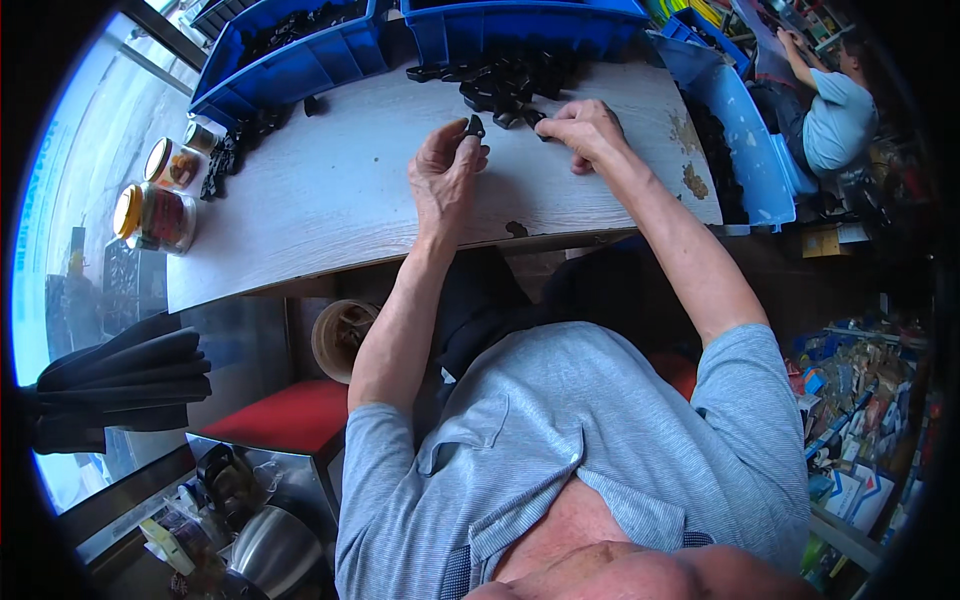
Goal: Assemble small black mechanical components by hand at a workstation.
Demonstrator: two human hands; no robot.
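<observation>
My left hand [446,175] is raised over the near middle of the pale table [330,190]. Between its thumb and fingers it pinches a small black part [474,127] that looks like moulded plastic, with its tip pointing up. To the right, my right hand [588,132] reaches to the near edge of a heap of similar black parts [505,85]. Its thumb and forefinger close on one black piece [536,120] there, partly covered by the fingers. The exact kind of these parts is too small to tell.
Blue bins [300,60] of black parts line the table's far side, with another blue bin [745,150] at the right. More black pieces [228,155] lie at the left, near jars [160,218]. A bucket [342,340] stands below. A person [840,115] sits beyond the right bin.
</observation>
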